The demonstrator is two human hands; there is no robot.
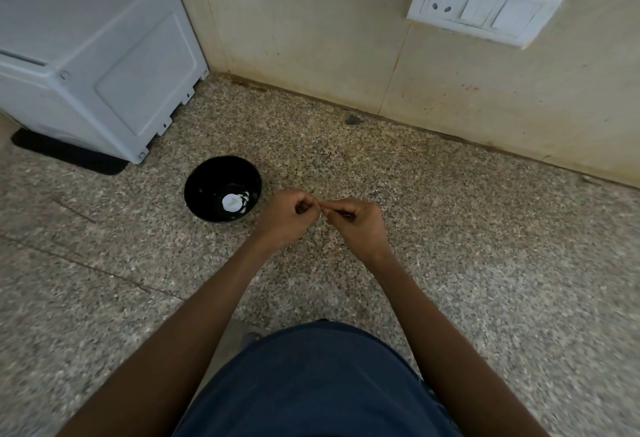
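Left hand (289, 216) and right hand (356, 225) pinched a tiny thing (320, 207) between them — unidentifiable. A bowl (207, 180) stood nearby.

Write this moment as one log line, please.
left hand: pinches tiny item, unidentifiable | right hand: pinches it too | black bowl: on counter, beside left hand, white bits inside
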